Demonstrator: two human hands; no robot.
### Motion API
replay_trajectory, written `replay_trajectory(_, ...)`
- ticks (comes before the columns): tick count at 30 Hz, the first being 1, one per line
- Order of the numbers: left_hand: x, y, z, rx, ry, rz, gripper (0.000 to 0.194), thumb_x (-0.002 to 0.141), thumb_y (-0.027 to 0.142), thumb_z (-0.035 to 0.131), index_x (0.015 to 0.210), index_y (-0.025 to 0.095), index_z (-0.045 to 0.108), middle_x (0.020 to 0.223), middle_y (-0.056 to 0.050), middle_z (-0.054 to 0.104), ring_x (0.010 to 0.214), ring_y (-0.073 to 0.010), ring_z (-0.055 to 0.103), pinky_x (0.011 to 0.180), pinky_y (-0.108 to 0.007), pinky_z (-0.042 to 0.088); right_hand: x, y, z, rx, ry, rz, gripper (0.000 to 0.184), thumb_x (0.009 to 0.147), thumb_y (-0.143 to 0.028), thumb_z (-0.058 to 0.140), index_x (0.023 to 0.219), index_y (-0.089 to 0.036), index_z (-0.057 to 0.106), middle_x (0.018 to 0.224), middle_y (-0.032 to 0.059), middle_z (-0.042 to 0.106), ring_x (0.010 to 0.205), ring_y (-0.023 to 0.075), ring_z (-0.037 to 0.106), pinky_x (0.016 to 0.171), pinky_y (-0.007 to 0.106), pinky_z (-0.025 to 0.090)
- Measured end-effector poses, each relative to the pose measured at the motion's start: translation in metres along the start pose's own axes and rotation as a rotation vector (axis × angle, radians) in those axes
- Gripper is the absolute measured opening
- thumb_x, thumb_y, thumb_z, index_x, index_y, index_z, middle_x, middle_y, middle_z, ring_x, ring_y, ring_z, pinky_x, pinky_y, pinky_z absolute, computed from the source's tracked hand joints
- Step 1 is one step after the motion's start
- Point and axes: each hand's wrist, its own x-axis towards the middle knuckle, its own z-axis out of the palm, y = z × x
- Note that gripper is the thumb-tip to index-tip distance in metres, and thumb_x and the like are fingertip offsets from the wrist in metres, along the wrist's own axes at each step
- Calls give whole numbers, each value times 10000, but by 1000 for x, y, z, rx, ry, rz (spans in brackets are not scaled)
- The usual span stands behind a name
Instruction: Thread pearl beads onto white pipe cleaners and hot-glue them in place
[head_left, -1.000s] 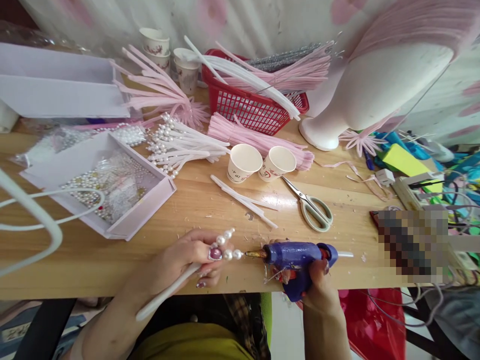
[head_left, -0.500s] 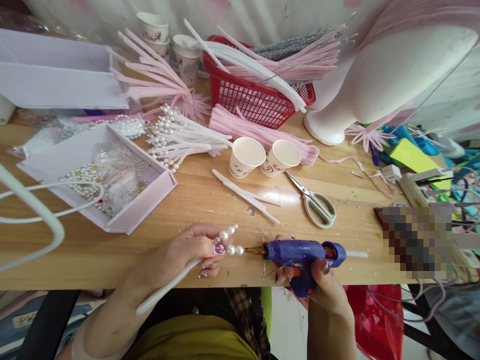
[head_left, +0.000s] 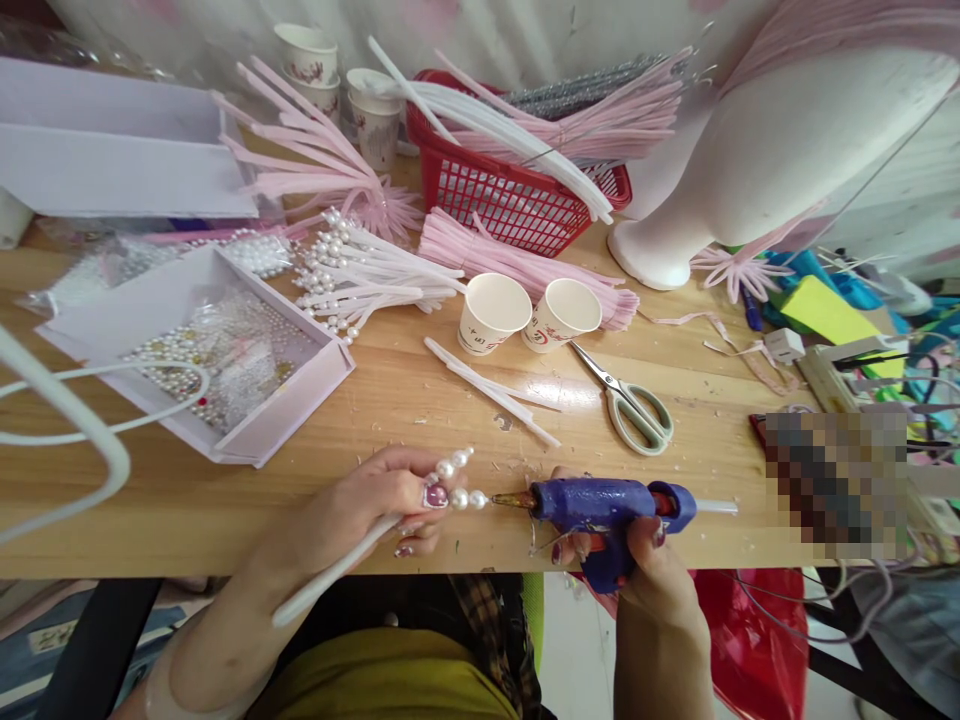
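Observation:
My left hand [head_left: 397, 495] is closed in a pinch around a white pipe cleaner [head_left: 337, 572], whose tail runs down across my wrist. Strung pearl beads [head_left: 466, 498] stick out past the fingertips in two short branches. My right hand [head_left: 637, 560] wraps round the handle of a blue hot glue gun [head_left: 592, 503], with a clear glue stick [head_left: 716, 507] poking out of its back end. The gun's brown nozzle points left, close to the tip of the lower pearl branch, with a very small gap between them.
Scissors [head_left: 634, 405] lie beyond the gun, near two paper cups [head_left: 495, 315]. Cut white stems [head_left: 491, 390] rest in the middle. At left is a white box [head_left: 292, 400] of beads beside pearl-tipped stems [head_left: 375, 270]. A red basket [head_left: 502, 200] and a white mannequin form [head_left: 787, 170] stand behind.
The glue gun has shifted slightly right, so its nozzle now sits just off the pearl tip. My left hand with the beads has moved barely to the left.

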Motion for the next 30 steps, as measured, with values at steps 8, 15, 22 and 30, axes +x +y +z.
replay_trajectory(8,0,-3,-2,16,-13,7,168,713,223,647,602,201,524,497,71,373,470,-85,261,478,-241,272,1,-7,5,46,-40,3,620,804,-802,607,588,-226,686,367,9,530,321,174,423,367,333,409)
replay_trajectory(15,0,1,3,40,92,-18,217,641,242,680,540,205,492,463,77,360,447,-76,272,469,-251,261,-4,-14,9,90,-30,35,598,833,-779,600,666,-225,752,518,62,683,467,238,604,505,360,523)
replay_trajectory(22,0,0,4,18,106,-28,208,628,226,672,529,209,491,460,76,355,450,-80,275,468,-252,261,1,-9,5,85,-100,11,665,839,-801,557,581,-215,736,339,13,503,314,183,415,390,351,441)
replay_trajectory(30,1,0,2,42,48,0,177,685,217,661,568,201,528,490,68,382,474,-87,273,476,-255,265,4,-20,16,52,-132,-20,602,845,-759,599,606,-218,714,447,35,570,484,238,585,505,360,522)
